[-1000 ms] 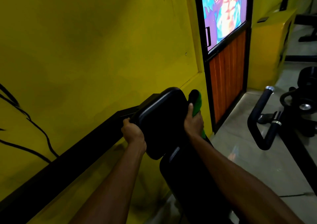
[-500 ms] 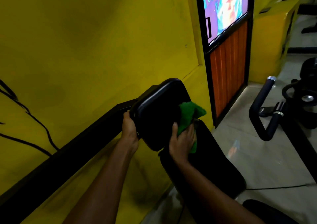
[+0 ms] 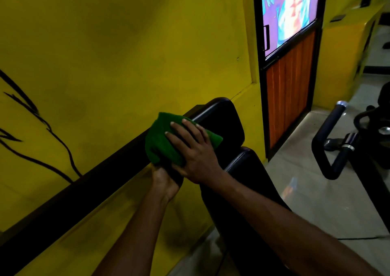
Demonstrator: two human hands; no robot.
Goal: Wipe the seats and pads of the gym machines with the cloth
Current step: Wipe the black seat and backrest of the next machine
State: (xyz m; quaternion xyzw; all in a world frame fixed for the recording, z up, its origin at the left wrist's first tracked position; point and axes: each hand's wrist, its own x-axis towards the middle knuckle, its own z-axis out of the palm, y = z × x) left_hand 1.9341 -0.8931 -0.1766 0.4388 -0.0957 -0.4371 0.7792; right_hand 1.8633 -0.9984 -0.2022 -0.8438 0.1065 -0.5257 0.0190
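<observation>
A green cloth [image 3: 161, 142] is spread, slightly bunched, over the left part of the upper pad [image 3: 224, 119], where it is pressed down by the straight fingers of the right hand [image 3: 194, 153]. The upper pad is black, glossy and round-cornered, and is held tilted; its lower edge is gripped from beneath by the left hand [image 3: 165, 180]. Just below it, 1 longer black lower pad [image 3: 251, 180], stitched along its top edge, is seen sloping downwards.
</observation>
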